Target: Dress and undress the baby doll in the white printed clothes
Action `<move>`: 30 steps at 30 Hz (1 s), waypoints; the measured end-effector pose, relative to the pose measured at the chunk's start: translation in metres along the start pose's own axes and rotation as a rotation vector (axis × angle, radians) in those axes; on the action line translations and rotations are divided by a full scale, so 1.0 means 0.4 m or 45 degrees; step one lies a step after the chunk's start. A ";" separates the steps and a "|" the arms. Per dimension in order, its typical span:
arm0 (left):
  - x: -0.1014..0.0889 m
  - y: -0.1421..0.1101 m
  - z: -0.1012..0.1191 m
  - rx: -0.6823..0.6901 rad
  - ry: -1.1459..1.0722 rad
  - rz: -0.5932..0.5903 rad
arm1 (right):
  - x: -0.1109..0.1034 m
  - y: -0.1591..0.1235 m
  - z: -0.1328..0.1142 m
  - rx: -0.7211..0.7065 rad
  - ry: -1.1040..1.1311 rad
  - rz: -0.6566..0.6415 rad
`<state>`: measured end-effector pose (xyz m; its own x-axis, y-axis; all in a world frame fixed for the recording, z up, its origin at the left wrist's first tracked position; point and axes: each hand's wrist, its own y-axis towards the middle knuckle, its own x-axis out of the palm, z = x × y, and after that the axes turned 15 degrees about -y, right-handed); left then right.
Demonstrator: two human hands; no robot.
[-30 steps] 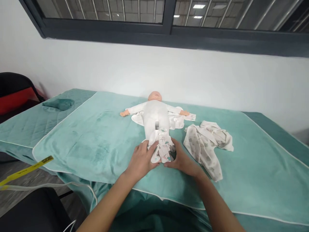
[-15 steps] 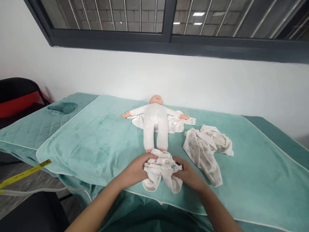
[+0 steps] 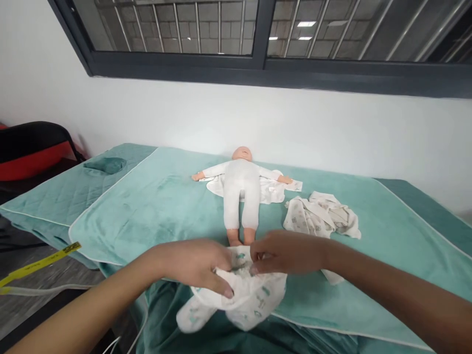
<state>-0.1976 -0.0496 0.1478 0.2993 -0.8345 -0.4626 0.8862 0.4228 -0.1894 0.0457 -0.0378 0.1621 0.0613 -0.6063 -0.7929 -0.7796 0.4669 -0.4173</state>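
Small white baby pants (image 3: pixel 254 297) with a green print are held at the bed's near edge, their waist opening upward and the legs hanging toward me. My left hand (image 3: pixel 201 265) grips the left side of the waistband, thumb outside on the cloth. At the right side of the opening, my right hand (image 3: pixel 275 253) has its fingers curled on the waistband. Just beyond lies a baby doll (image 3: pixel 241 189) in a white body suit, on its back with arms spread and its feet close to the pants. A white garment (image 3: pixel 271 191) is spread beneath the doll.
A crumpled printed baby garment (image 3: pixel 319 216) lies right of the doll on the green blanket (image 3: pixel 165 206). A black and red chair (image 3: pixel 37 152) stands at the left, near a yellow strap (image 3: pixel 40 265). Behind the bed is a white wall with a barred window.
The pants have come nearer to me and their waist now faces up, opened out. My right hand has moved over the waistband, its forearm swung out to the right.
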 end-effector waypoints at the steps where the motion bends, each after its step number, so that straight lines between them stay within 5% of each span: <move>1: -0.016 -0.014 0.023 0.015 0.002 0.037 | -0.020 0.002 -0.012 -0.017 -0.002 0.051; 3: -0.049 -0.045 0.062 -0.040 0.057 0.190 | -0.054 0.003 -0.030 -0.084 0.086 0.184; 7: -0.086 -0.086 0.073 -0.046 0.333 0.848 | -0.081 0.015 -0.040 -0.274 0.500 0.456; 13: -0.114 -0.069 -0.003 0.656 0.419 2.060 | -0.083 0.076 -0.058 -0.268 0.527 0.430; 16: -0.145 -0.043 -0.010 0.794 0.275 2.350 | -0.099 0.122 -0.092 -0.198 0.471 0.683; 19: -0.182 -0.011 -0.042 0.702 0.126 2.327 | -0.119 0.195 -0.101 -0.189 0.287 1.074; 23: -0.191 0.041 -0.184 0.360 -0.106 2.231 | -0.113 0.312 -0.029 0.026 0.100 1.422; 25: -0.158 0.065 -0.269 0.105 -0.111 2.095 | -0.092 0.358 0.025 0.172 0.070 1.405; 27: -0.102 0.082 -0.336 -0.073 -0.088 1.808 | -0.067 0.385 0.072 0.248 0.127 1.316; 30: -0.007 0.087 -0.386 -0.368 0.200 1.480 | -0.041 0.393 0.114 0.239 0.400 1.302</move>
<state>-0.2221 0.0220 0.0089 0.8010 0.1405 -0.5819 -0.0016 0.9726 0.2326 -0.0494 0.0748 0.0894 -0.7465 0.0006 -0.6654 -0.2612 0.9194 0.2939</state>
